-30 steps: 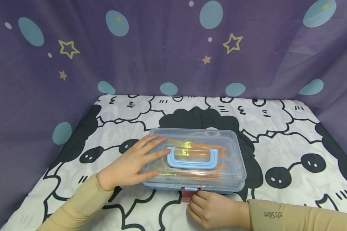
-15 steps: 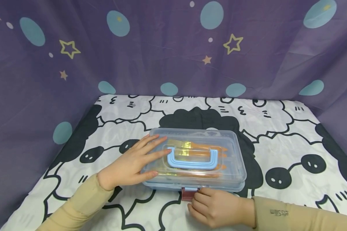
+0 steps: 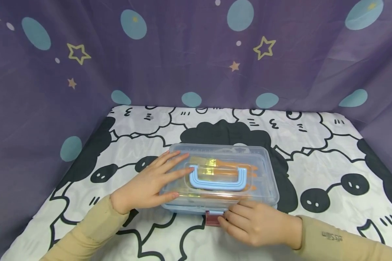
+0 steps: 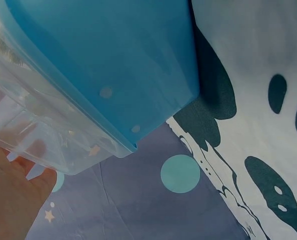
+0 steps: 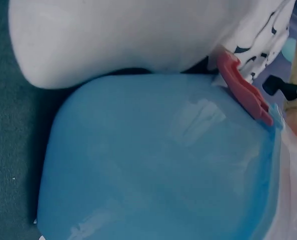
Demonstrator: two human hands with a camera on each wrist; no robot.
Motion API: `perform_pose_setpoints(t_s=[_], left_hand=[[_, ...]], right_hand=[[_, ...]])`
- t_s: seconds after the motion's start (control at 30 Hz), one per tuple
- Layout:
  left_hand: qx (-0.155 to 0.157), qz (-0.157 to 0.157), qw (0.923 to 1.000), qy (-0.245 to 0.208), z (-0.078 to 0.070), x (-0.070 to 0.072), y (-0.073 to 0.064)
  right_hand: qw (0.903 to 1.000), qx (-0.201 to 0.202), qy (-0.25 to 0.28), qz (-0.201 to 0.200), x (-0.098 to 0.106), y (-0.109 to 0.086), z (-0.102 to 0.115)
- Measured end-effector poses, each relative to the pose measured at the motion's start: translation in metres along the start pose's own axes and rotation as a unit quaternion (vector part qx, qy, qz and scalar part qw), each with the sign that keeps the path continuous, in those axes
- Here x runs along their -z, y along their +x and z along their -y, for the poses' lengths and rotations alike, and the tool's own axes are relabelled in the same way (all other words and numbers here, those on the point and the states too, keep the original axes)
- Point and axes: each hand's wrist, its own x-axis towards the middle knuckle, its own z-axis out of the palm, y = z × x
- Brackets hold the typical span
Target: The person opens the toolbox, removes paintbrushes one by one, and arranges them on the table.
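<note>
A clear-lidded plastic storage box (image 3: 264,174) with a pale blue base stands on the cloth, its lid down. Through the lid show several flat paintbrushes (image 3: 227,164) with orange handles. On top lies a light blue carrying handle (image 3: 220,185). My left hand (image 3: 148,185) rests on the lid's left part, fingers spread. At the front, my right hand (image 3: 253,221) has curled fingers against the lid's front rim and the right edge of the dark red latch (image 3: 212,219); its fingertips are hidden. The right wrist view shows the latch (image 5: 243,90) swung out from the blue base (image 5: 153,150).
The box stands on a white cloth (image 3: 143,232) printed with black cartoon sheep. Behind and at both sides hangs a purple curtain (image 3: 189,65) with stars and teal spots. Both forearms wear beige sleeves (image 3: 94,224).
My right hand has moved up and to the right along the box's front, uncovering more of the latch. My left hand and the box have stayed in place.
</note>
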Motion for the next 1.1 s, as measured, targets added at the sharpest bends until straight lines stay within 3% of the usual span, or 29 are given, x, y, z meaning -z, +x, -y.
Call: perform_pose_setpoints(t_s=[0.23, 0.43, 0.53, 0.8, 1.1], left_hand=[[-0.002, -0.002, 1.0, 0.005, 0.001, 0.0, 0.0], [-0.007, -0.006, 1.0, 0.004, 0.002, -0.001, 0.0], [-0.009, -0.007, 0.9999, 0.004, 0.002, -0.001, 0.0], [-0.01, -0.004, 0.9999, 0.007, 0.002, 0.002, 0.001], [-0.02, -0.002, 0.9997, 0.011, 0.003, 0.003, 0.001]], right_hand=[[0.9957, -0.06, 0.035, -0.061, 0.009, 0.003, -0.015], [0.978, -0.158, 0.065, -0.12, 0.011, -0.007, -0.036], [0.967, -0.205, 0.081, -0.129, 0.012, -0.017, -0.045], [0.9472, -0.275, 0.127, -0.104, 0.019, -0.043, -0.054], [0.9217, -0.305, 0.239, -0.02, 0.025, -0.071, -0.06]])
